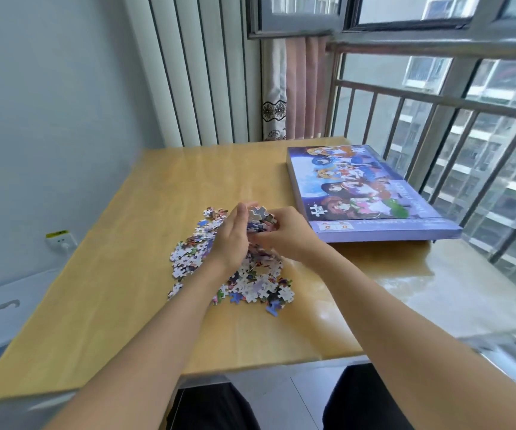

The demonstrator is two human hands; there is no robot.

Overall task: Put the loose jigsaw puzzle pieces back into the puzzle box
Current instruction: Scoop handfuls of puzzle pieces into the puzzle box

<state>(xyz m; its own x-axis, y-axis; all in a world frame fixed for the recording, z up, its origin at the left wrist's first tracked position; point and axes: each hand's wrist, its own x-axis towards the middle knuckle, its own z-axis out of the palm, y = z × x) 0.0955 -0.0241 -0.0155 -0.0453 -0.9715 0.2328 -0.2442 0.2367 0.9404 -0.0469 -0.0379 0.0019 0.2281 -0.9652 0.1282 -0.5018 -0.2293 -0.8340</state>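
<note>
STEP: I'm scooping, left hand (pixel 230 235) and right hand (pixel 284 232) cupped together round a clump of puzzle pieces (pixel 259 217) above the pile (pixel 235 274), frame centre | NEXT: I judge the closed puzzle box (pixel 365 187), centre right on the worktop (pixel 145 212), needs opening before I can tip them in.

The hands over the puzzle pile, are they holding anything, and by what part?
Both hands, left hand and right hand, cup a clump of puzzle pieces between them by its sides, above the pile.
</note>
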